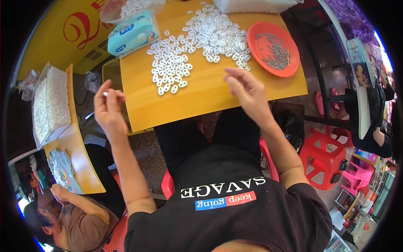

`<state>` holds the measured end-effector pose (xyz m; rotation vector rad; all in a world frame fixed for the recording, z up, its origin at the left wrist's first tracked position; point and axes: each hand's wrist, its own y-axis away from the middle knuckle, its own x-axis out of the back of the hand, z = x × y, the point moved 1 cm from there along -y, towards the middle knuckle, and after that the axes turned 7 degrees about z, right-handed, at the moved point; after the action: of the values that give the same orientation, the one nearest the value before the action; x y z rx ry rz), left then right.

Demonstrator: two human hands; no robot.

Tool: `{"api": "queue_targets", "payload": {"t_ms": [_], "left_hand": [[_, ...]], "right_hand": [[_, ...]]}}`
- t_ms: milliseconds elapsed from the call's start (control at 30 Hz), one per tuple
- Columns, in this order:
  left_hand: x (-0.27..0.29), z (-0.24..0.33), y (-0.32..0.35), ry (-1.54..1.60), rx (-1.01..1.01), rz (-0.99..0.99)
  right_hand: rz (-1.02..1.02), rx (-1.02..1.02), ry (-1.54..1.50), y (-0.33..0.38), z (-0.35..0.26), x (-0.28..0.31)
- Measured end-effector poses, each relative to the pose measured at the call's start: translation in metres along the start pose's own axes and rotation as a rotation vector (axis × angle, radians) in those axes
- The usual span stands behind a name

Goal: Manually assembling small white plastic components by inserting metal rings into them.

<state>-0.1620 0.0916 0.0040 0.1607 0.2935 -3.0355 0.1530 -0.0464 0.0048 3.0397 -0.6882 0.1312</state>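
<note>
A seated person is working at a yellow table [201,96] in the upper middle of the frame. The left hand [108,110], raised at centre left beyond the table's left edge, is pinching a small white piece [105,94] between thumb and forefinger, fingers closed on it. The right hand [247,90], at centre right, is hovering over the table's near edge with fingers loosely curled and apart; whether anything is lying in it cannot be told. Judged from this, one piece is being handled while the other hand is between pickups (a sorting or assembly stage, by the look of it), and a further move would be calling for a reach forward into the heap of white oval parts [197,40] lying spread across the upper middle of the table. An orange plate [256,46] at upper right is holding thin dark metal bits [275,52]. A light blue tissue pack [132,33] is sitting at the table's upper left corner, beside a clear container [113,12]. At far left a box of white pieces [50,103] is resting on a second table [79,159], where another person [71,218] is working at lower left. Nothing is standing between the hands and the heap; the loose parts nearest the edge are lying well apart from both hands.
</note>
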Motion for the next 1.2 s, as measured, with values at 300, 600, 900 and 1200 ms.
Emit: {"api": "queue_targets", "payload": {"t_ms": [300,600,900,1200], "left_hand": [[0.014,-0.026,-0.015,-0.723,-0.362,0.122],[-0.111,-0.005,0.063,-0.533,-0.639,-0.29],[-0.174,-0.015,0.07,-0.658,-0.736,-0.499],[-0.156,-0.02,0.072,-0.736,-0.787,-0.621]], "right_hand": [[0.244,0.453,0.682,-0.016,0.016,0.046],[0.273,0.594,0.935,-0.017,0.023,0.026],[0.175,0.756,0.859,-0.01,0.024,0.003],[0.196,0.67,0.822,-0.01,0.018,0.003]]}}
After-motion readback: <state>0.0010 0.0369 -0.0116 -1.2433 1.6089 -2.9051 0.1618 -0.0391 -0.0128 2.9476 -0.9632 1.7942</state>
